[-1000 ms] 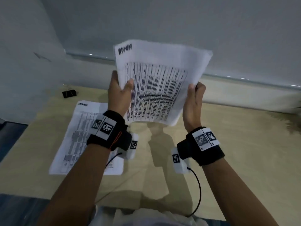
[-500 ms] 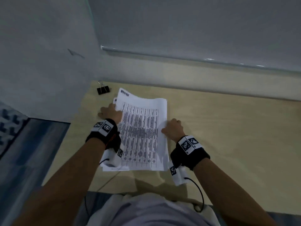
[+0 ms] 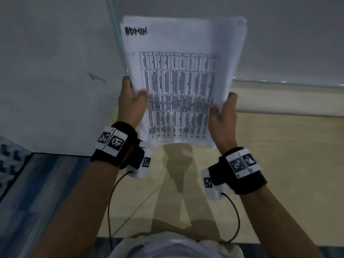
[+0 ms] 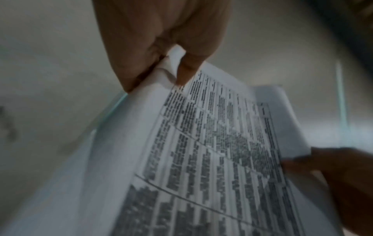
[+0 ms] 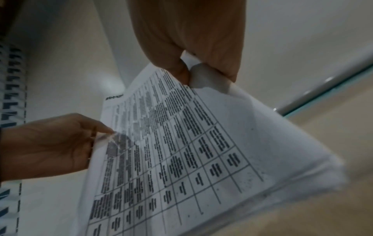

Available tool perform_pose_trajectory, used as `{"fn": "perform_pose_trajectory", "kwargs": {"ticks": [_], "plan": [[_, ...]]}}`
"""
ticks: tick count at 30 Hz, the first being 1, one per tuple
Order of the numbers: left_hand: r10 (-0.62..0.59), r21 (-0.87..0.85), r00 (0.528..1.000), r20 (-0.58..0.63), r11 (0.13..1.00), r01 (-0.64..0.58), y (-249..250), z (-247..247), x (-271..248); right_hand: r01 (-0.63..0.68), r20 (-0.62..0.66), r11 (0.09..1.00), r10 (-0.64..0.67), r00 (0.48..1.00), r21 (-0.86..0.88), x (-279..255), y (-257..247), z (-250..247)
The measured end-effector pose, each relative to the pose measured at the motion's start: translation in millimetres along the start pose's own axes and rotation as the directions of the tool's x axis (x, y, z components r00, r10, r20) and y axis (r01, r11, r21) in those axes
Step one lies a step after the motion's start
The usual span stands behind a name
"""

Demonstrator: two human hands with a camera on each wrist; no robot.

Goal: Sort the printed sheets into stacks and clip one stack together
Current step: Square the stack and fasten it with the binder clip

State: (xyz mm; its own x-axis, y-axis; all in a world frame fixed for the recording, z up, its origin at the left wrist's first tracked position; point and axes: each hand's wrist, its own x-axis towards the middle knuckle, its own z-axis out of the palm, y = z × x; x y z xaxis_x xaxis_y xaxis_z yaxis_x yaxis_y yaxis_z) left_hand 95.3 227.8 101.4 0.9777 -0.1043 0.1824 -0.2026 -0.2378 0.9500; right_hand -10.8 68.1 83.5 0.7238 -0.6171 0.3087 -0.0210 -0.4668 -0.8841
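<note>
A stack of printed sheets [image 3: 182,84], its top page headed ADMIN over a dense table, is held upright in the air above the table. My left hand [image 3: 133,101] pinches the stack's left edge, thumb on the front. My right hand [image 3: 222,112] pinches its right edge the same way. In the left wrist view the left hand [image 4: 165,63] grips the stack of sheets [image 4: 201,159] at its edge. In the right wrist view the right hand [image 5: 193,70] grips the stack [image 5: 181,151], and the left hand [image 5: 60,143] holds the far side. No clip is in view.
A light wooden table [image 3: 279,164] lies below the sheets, bordered by a grey wall [image 3: 46,71] on the left and a pale ledge [image 3: 288,97] at the back. A blue patterned floor [image 3: 28,202] shows at the lower left.
The sheets lay flat on the table stack half a second ago; now both hands have lifted the whole stack upright in front of the head camera.
</note>
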Motion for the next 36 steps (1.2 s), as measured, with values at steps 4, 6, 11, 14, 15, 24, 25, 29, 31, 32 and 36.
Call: {"fn": "perform_pose_trajectory", "kwargs": {"ticks": [4, 6, 11, 14, 15, 24, 25, 29, 31, 32, 36], "plan": [[0.169, -0.194, 0.985, -0.024, 0.966, -0.17, -2, -18, 1, 0.035, -0.075, 0.984, -0.023, 0.997, 0.173, -4, -6, -4], [0.28, -0.134, 0.958, -0.055, 0.949, -0.285, -8, -22, -2, 0.124, -0.167, 0.974, -0.093, 0.982, 0.19, -8, -10, -5], [0.51, 0.28, 0.844, 0.166, 0.796, -0.536, -18, -22, -9, 0.255, -0.102, 0.936, -0.286, 0.953, -0.242, 2, -20, -3], [0.47, 0.265, 0.881, 0.061, 0.843, -0.468, -21, -26, -8, 0.254, -0.167, 0.936, -0.299, 0.94, -0.243, 2, -19, -8], [0.422, 0.231, 0.906, 0.024, 0.879, -0.416, -22, -25, -11, 0.243, -0.204, 0.953, -0.278, 0.939, -0.181, 0, -16, -9], [-0.07, -0.209, 0.997, 0.034, 0.975, 0.076, -15, 3, -18, -0.198, -0.048, 0.949, 0.216, 0.975, 0.245, -7, 5, 6], [-0.022, -0.28, 0.999, 0.043, 0.959, 0.033, -8, -3, -10, -0.16, -0.076, 0.944, 0.19, 0.979, 0.289, 0, -2, 0], [0.088, -0.532, 0.976, 0.202, 0.846, 0.034, -7, -20, 11, -0.065, -0.054, 0.904, 0.097, 0.994, 0.422, 8, -15, -12], [0.022, -0.434, 0.956, 0.293, 0.894, 0.112, -14, -22, 6, -0.141, -0.011, 0.915, 0.157, 0.988, 0.378, 1, -7, -2], [-0.018, -0.355, 0.949, 0.314, 0.925, 0.135, -19, -19, 3, -0.185, -0.005, 0.919, 0.199, 0.98, 0.348, -3, 0, 5], [-0.118, -0.2, 0.989, 0.089, 0.971, 0.134, -14, 3, -4, -0.238, -0.053, 0.923, 0.266, 0.963, 0.304, 0, 2, 20]]}}
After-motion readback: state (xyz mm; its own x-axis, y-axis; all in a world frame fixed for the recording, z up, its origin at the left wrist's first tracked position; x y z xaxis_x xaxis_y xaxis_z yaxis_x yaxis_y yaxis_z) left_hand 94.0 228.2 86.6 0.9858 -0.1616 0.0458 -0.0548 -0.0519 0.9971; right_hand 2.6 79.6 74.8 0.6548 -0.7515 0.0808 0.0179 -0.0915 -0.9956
